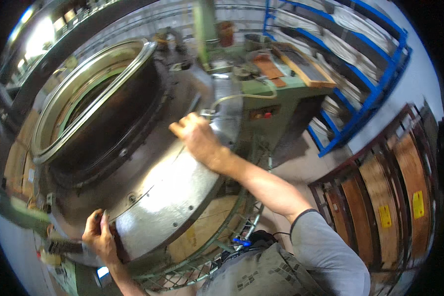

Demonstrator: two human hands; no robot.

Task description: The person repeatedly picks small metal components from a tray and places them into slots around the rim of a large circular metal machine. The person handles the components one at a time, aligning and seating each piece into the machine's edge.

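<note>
A large round machine with a broad, shiny metal ring plate (pixel 158 200) stands before me, with a raised cylindrical drum (pixel 114 106) in its middle. Over the far right part of the plate, my right hand (pixel 198 140) is closed, its fingers curled together; whatever it grips is hidden. Just beyond it a small metal fitting (pixel 207 113) is joined to a pale thin hose (pixel 241 96). At the plate's near left edge, my left hand (pixel 101 237) has thumb and fingers drawn together, pointing up. Something dark shows by its fingertips, too small to name.
Beyond the plate, a green bench (pixel 261 91) carries a wood-framed tray (pixel 303 64) and orange-brown pieces (pixel 269 66). A blue rack (pixel 375 91) holds white bundles at the far right. Wooden boards (pixel 380 197) stand in a dark frame at right. A curved metal rail (pixel 254 222) runs close to my body.
</note>
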